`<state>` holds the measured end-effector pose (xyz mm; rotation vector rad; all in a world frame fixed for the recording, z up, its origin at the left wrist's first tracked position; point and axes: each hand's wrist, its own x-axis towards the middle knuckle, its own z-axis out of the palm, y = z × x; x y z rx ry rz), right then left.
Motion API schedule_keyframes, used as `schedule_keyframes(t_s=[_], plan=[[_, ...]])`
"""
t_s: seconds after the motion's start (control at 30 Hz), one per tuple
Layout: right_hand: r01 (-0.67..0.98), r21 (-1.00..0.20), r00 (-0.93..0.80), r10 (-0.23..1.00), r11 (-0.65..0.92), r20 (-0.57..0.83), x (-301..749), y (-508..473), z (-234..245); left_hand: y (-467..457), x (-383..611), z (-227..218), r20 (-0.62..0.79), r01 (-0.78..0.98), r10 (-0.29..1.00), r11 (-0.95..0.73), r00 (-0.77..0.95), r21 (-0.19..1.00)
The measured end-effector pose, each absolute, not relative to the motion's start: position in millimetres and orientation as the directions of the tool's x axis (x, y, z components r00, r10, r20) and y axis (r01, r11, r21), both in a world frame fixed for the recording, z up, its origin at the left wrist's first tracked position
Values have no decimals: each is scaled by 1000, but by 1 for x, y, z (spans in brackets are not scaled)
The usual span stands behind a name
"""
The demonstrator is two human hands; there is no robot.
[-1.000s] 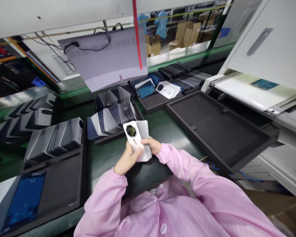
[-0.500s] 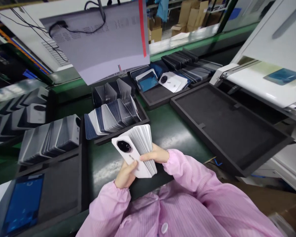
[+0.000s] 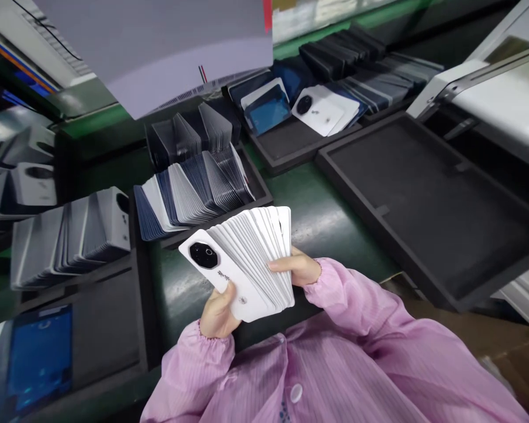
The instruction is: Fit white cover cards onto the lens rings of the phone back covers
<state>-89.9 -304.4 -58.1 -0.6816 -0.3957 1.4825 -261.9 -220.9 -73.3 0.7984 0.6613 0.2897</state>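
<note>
A fanned stack of thin white phone-shaped cards (image 3: 247, 252) is held in front of my chest. The front card carries a dark oval camera print at its top left and small lettering below. My left hand (image 3: 219, 312) grips the lower left of the stack, thumb on the front card's face. Across the right part of the fan lies the thumb of my right hand (image 3: 302, 268), its other fingers hidden behind. Just beyond the stack, a dark foam tray (image 3: 261, 176) bears rows of upright grey, white and blue cards (image 3: 194, 191).
To the right lies a large dark foam tray (image 3: 441, 188) beside a white machine (image 3: 506, 111). Another tray (image 3: 286, 150) at the back holds white cards (image 3: 320, 108) and blue sheets. On the left are more card rows (image 3: 70, 241) and a blue sheet (image 3: 39, 358). A grey panel (image 3: 180, 47) hangs ahead.
The white cards have been spread into a wider fan. My right hand has moved slightly right, away from the left one. The camera view has tilted downward.
</note>
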Motion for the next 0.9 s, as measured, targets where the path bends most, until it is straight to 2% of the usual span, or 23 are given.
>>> schedule_keyframes(t_s=[0.17, 0.4, 0.8, 0.9], plan=[[-791, -609, 74, 979, -58, -189, -90, -307, -56, -221, -267, -76, -438, 14, 461, 675, 772, 737], [-751, -660, 75, 988, -35, -138, -90, -308, -57, -221, -270, -75, -443, 45, 426, 679, 789, 733], [-597, -801, 129, 991, 51, -32, -88, -314, -59, -232, -265, -70, -384, -78, 638, 573, 667, 816], [-579, -813, 161, 986, 62, -40, -87, -314, -59, -231, -264, -70, -388, -81, 646, 573, 657, 815]])
